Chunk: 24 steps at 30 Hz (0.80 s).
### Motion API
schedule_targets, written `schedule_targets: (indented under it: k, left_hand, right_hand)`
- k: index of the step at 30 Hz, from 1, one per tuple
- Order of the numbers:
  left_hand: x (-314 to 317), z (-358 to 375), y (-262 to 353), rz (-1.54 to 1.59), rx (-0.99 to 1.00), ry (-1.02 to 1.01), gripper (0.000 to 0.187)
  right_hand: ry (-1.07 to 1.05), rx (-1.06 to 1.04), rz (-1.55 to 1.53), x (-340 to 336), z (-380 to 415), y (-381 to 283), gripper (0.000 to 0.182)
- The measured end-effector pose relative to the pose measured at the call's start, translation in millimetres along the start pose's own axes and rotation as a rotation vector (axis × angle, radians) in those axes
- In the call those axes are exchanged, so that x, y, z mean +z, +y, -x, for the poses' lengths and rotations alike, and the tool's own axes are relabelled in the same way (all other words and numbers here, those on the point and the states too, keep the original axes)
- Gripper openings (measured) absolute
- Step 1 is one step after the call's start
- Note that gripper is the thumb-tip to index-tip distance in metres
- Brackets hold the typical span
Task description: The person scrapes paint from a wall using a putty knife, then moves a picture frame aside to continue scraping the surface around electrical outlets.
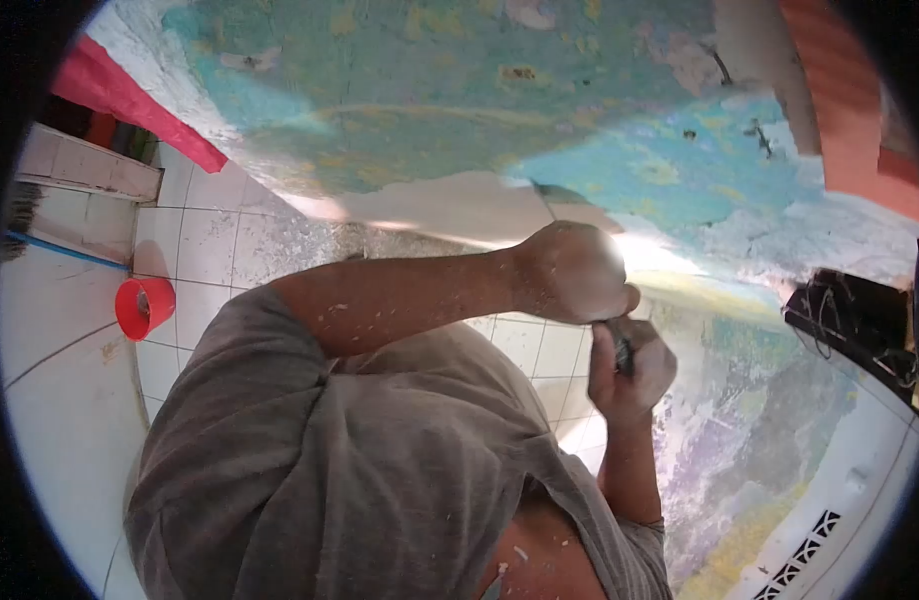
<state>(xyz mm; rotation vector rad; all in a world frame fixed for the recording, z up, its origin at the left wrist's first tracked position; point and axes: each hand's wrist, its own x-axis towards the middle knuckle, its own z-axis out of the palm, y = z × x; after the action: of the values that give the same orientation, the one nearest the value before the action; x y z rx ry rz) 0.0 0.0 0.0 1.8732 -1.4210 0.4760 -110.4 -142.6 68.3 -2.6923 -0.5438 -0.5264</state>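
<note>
My left hand is closed in a fist close to the wall, the arm reaching across my chest. Its knuckles are blurred by glare, and anything inside it is hidden. Just below, my right hand is closed around a small dark grey object, whose kind I cannot make out. The two hands meet or nearly meet at this object. In front of them rises a wall with patchy, peeling turquoise, green and yellow paint. Pale flecks stick to my left forearm.
A red bucket stands on the white tiled floor at the left. A blue strip and a ledge lie beyond it. Red cloth hangs at upper left. Dark objects with wires sit at the right.
</note>
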Motion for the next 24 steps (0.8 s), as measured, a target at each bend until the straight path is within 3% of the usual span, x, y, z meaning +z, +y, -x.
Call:
schedule_targets:
  k: [2,3,7,9,10,11,14,17,20,21,22,24]
  left_hand:
    - [7,-10,17,0.066,-0.102,-0.041,0.013]
    - [-2,-33,13,0.025,-0.002,0.026,0.013]
    - [-9,-39,32,0.168,-0.053,0.066,0.015]
    - [28,-10,-9,0.022,0.033,0.34,0.017]
    - [6,-1,-15,0.044,-0.127,-0.154,0.02]
    - [15,6,-12,0.032,-0.082,-0.095,0.021]
    - [1,-5,7,0.044,-0.103,-0.114,0.019]
    - [-26,-41,34,0.072,-0.099,-0.07,0.013]
    - [-26,-36,30,0.027,-0.01,0.173,0.011]
    - [-9,-23,11,0.027,0.019,0.307,0.012]
    - [-6,-2,-6,-0.075,0.037,0.188,0.011]
    - [-5,2,-6,-0.124,0.062,0.236,0.01]
  right_hand:
    - [-0.031,0.234,-0.103,-22,8,-7,0.02]
    - [0.075,0.184,-0.066,-35,-1,-8,0.019]
    - [0.12,0.177,-0.197,-61,-8,-26,0.017]
    - [-0.048,0.031,0.083,-25,-17,-16,0.013]
    - [0.029,0.033,-0.085,12,-10,7,0.02]
    - [0.036,-0.1,-0.029,15,-1,19,0.022]
    - [0.021,0.098,-0.089,-9,0,-4,0.022]
    - [0.037,0.15,-0.131,-61,-12,-20,0.02]
    - [0.08,0.046,-0.209,-62,-19,-28,0.02]
    - [-0.037,-0.004,-0.009,-48,-27,-30,0.022]
    - [0.014,-0.105,0.038,-24,-27,-24,0.023]
    - [0.069,-0.207,0.118,-6,-16,-17,0.023]
